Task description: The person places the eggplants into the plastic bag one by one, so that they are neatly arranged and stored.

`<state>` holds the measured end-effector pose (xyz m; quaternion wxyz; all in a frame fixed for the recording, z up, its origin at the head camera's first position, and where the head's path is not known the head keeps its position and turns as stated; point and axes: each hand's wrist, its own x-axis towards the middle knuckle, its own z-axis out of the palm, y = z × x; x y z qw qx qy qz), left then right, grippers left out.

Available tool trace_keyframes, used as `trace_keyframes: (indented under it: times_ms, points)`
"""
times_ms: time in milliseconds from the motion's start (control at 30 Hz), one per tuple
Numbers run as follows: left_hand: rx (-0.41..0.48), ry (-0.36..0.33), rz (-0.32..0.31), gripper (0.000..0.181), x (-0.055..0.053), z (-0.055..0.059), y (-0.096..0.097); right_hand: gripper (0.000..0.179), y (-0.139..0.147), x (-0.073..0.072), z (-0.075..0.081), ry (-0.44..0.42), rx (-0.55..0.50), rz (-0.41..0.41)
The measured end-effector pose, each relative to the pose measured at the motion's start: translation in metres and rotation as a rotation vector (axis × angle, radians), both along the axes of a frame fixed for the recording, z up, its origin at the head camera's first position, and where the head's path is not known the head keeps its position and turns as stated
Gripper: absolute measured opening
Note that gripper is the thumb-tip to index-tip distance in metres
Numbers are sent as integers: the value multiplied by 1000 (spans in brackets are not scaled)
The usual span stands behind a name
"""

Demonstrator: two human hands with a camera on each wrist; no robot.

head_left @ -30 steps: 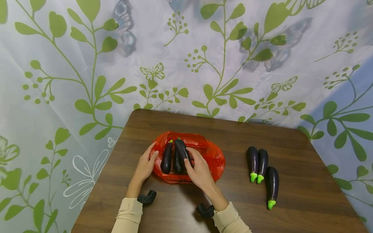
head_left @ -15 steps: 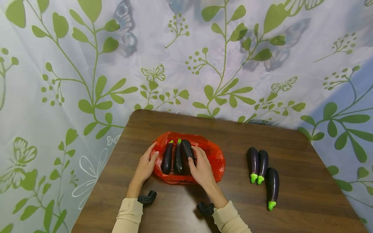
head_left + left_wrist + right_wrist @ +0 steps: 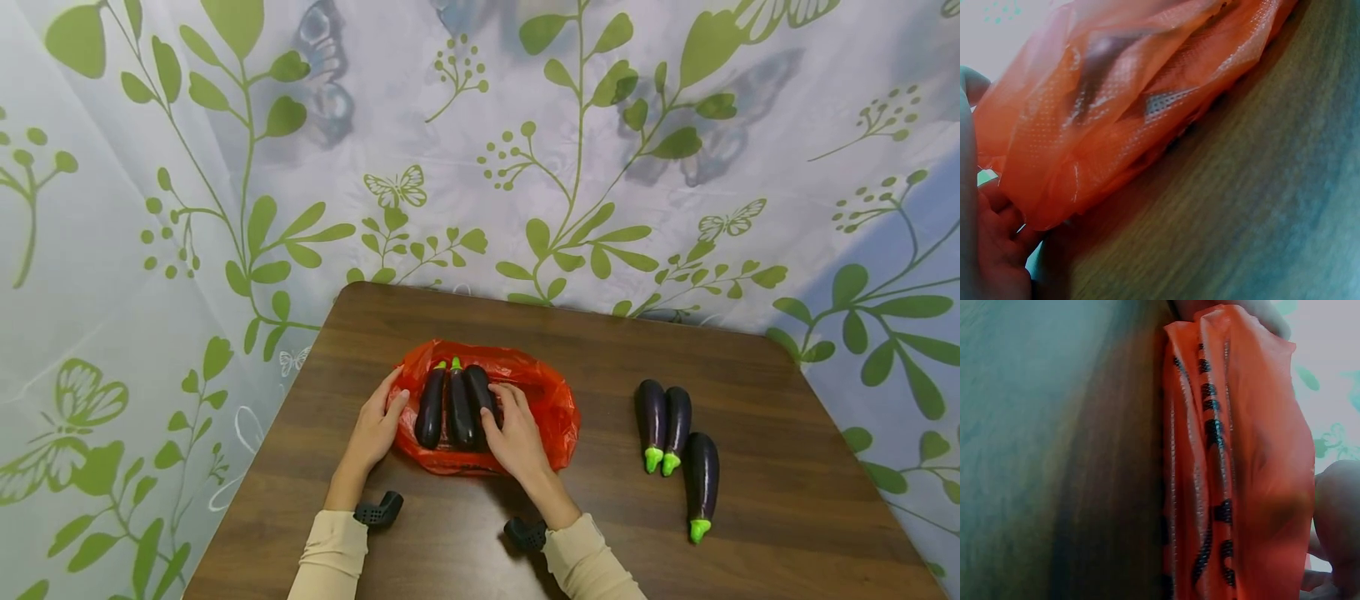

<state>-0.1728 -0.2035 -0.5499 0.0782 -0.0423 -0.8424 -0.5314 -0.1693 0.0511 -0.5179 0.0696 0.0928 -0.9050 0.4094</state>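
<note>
A red plastic bag [image 3: 555, 408] lies spread on the table with its mouth facing up. Three dark purple eggplants lie side by side in it: a left eggplant [image 3: 430, 412], a middle eggplant [image 3: 460, 412] and a right eggplant [image 3: 477, 387]. My left hand [image 3: 377, 425] holds the bag's left edge, thumb on the inner side and fingers outside. With thumb and fingers my right hand [image 3: 517, 435] grips the right eggplant, covering part of it. The left wrist view has the bag's side wall [image 3: 1116, 112] close up, and the right wrist view its printed folds [image 3: 1216, 437].
Three more eggplants with green stems [image 3: 701, 483] lie on the right part of the brown wooden table [image 3: 600, 525]. Behind and to the left hangs a leaf-patterned cloth [image 3: 465, 150]. Black wrist devices [image 3: 378, 510] sit at both cuffs.
The right eggplant has gone from on top of the middle one to its right side. My right hand shifted slightly right with it. The left hand stayed at the bag's edge.
</note>
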Motion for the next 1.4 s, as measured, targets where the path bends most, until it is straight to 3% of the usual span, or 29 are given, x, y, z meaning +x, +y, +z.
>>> trace_keyframes:
  times_ms: [467, 1133, 1400]
  points:
    - [-5, -20, -4, 57, -1, 0, -1, 36, 1, -3, -2, -31, 39, 51]
    - [42, 63, -5, 52, -6, -3, -4, 58, 4, -6, -9, 14, 181, 170]
    - [55, 73, -2, 53, -7, -2, -4, 45, 2, -7, -7, -22, 140, 182]
